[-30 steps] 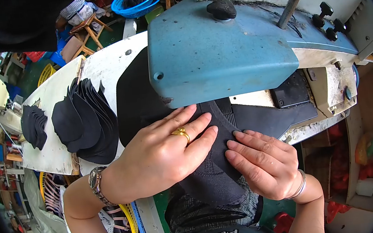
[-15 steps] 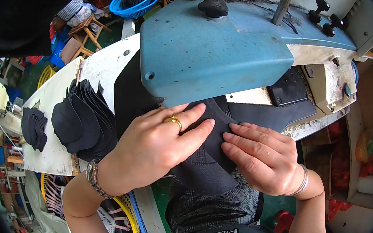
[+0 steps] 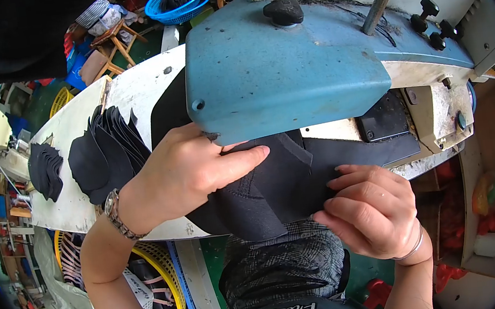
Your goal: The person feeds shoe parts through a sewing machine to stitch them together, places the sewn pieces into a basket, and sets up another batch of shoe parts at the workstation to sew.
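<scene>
White surface (image 3: 136,85) bears black fabric (image 3: 292,195) running from the blue machine head (image 3: 287,76) toward you, under your left fingers (image 3: 248,159), grip unclear, left of your parted right fingers (image 3: 357,203).

Machine (image 3: 288,82): before me, over the surface (image 3: 149,71).
Fabric (image 3: 291,186): on the surface, partly under the machine, reaching toward my lap (image 3: 284,266).
Inner pile (image 3: 98,159): on the surface, left of the machine.
Outer pile (image 3: 46,170): farther left.
Basket (image 3: 180,299): below the surface, left of my lap.
Stool (image 3: 113,30): beyond the surface, ahead-left.
</scene>
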Demonstrator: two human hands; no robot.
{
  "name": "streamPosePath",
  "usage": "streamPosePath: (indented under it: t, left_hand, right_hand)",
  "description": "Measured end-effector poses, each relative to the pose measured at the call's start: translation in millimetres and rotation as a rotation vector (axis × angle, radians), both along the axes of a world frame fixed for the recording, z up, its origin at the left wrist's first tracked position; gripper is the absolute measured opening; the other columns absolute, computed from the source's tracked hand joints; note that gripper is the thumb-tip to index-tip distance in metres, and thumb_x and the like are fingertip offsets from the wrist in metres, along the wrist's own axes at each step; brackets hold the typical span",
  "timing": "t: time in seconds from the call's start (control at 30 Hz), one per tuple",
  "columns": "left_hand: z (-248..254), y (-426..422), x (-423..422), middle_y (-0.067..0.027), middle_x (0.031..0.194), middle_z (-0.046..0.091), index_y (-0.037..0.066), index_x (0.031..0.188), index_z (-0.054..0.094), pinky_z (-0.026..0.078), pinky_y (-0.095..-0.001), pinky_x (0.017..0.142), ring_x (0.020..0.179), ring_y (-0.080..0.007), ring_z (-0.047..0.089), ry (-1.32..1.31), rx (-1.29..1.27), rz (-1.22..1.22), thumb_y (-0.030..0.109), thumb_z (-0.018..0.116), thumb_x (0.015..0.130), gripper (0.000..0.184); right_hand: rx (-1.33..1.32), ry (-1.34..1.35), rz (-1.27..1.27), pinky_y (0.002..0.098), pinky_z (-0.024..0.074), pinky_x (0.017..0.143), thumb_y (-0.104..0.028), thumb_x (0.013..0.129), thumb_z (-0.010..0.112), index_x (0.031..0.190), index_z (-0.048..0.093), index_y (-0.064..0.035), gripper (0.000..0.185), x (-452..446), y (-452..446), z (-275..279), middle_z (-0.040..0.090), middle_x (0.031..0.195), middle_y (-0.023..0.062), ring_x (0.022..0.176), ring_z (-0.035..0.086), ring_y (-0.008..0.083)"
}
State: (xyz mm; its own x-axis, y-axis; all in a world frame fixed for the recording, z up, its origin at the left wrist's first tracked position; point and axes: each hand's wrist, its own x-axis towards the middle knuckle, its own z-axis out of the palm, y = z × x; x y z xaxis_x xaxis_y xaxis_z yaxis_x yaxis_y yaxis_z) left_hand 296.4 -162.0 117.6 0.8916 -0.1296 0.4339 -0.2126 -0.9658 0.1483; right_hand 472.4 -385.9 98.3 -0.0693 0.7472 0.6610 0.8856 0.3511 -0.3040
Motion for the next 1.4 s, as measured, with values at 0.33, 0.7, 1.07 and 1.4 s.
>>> streamPosePath:
  t: [0.33, 0.7, 1.07, 1.4]
  left_hand:
    - [3, 25, 3, -0.0110, 0.107, 0.075, 0.011, 0.114, 0.076, 0.059, -0.0412, 0.084, 0.095, -0.0324, 0.072, 0.063, 0.011, -0.055, -0.003, 0.063, 0.076, 0.043]
    - [-13, 66, -4, -0.0159, 0.122, 0.069, 0.006, 0.115, 0.071, 0.051, -0.0454, 0.101, 0.114, -0.0405, 0.063, 0.098, -0.046, 0.022, -0.010, 0.069, 0.062, 0.056]
    - [-15, 120, 23, -0.0131, 0.124, 0.070, 0.006, 0.116, 0.071, 0.048, -0.0447, 0.105, 0.120, -0.0365, 0.062, 0.181, -0.315, 0.091, -0.003, 0.073, 0.072, 0.045]
    - [-19, 147, 35, -0.0072, 0.118, 0.073, 0.012, 0.108, 0.075, 0.049, -0.0473, 0.104, 0.120, -0.0339, 0.065, 0.105, -0.186, 0.049, 0.004, 0.076, 0.075, 0.034]
  right_hand:
    - [-0.226, -0.198, -0.098, 0.0398, 0.0467, 0.076, -0.040, 0.079, 0.078, 0.117, 0.074, -0.0032, 0.053, 3, 19, 9, 0.050, 0.090, 0.0087, 0.084, 0.052, 0.0270]
    - [-0.212, -0.160, -0.084, 0.0407, 0.0437, 0.081, -0.049, 0.083, 0.072, 0.118, 0.073, -0.0017, 0.059, -1, 31, 6, 0.050, 0.091, 0.0101, 0.085, 0.050, 0.0284]
    - [-0.133, -0.114, -0.088, 0.0373, 0.0419, 0.082, -0.048, 0.084, 0.070, 0.108, 0.072, 0.0053, 0.059, -3, 48, -5, 0.055, 0.090, 0.0113, 0.090, 0.053, 0.0268]
    - [-0.070, -0.023, -0.079, 0.0375, 0.0430, 0.081, -0.031, 0.088, 0.073, 0.096, 0.072, -0.0002, 0.032, 0, 48, -10, 0.056, 0.084, 0.0096, 0.085, 0.056, 0.0271]
